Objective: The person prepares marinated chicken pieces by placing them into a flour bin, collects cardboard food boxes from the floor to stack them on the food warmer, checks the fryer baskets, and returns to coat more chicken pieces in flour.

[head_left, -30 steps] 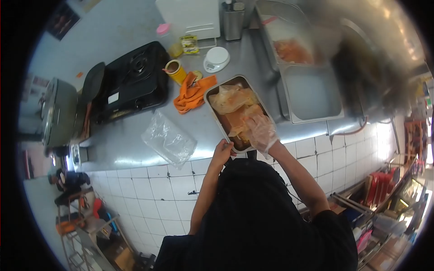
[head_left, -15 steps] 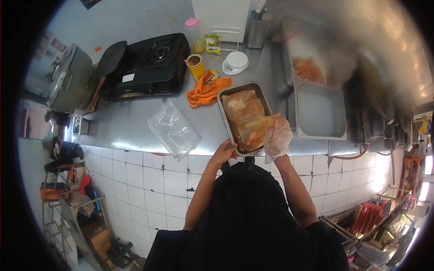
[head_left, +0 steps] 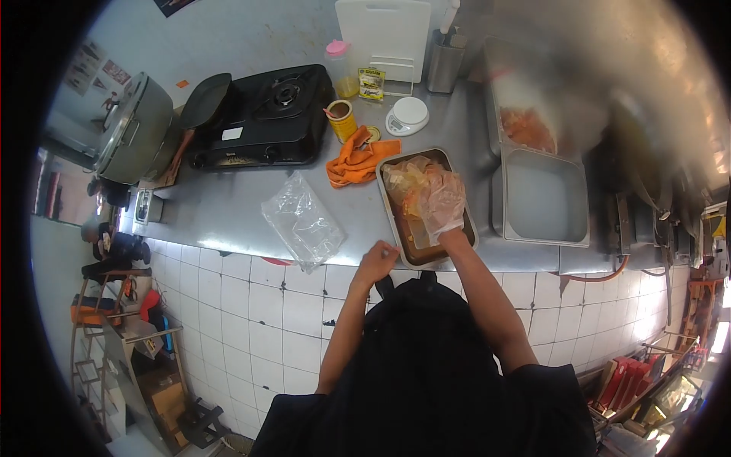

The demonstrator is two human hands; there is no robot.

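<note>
A rectangular metal tray (head_left: 470, 221) holds slices of pale, wet raw meat (head_left: 403, 177) in brownish liquid, at the front edge of the counter. My right hand (head_left: 443, 199), in a clear plastic glove, is down inside the tray with its fingers closed around some of the meat; the fingertips are partly hidden. At the tray's near left corner, my left hand (head_left: 377, 263) is bare, with its fingers curled against the rim. A clear plastic bag (head_left: 303, 221) lies flat on the steel counter to the left.
Behind the tray are an orange cloth (head_left: 358, 161), a yellow can (head_left: 341, 122) and a white kitchen scale (head_left: 409, 114). A black gas stove (head_left: 263, 114) stands at left. On the right are a metal pan (head_left: 544, 194) and another holding orange-pink pieces (head_left: 527, 129), with steam rising beyond.
My right hand has moved from the tray's right edge up and left onto the meat, bringing down the strip it was lifting. My left hand stays at the near corner. The view has shifted slightly.
</note>
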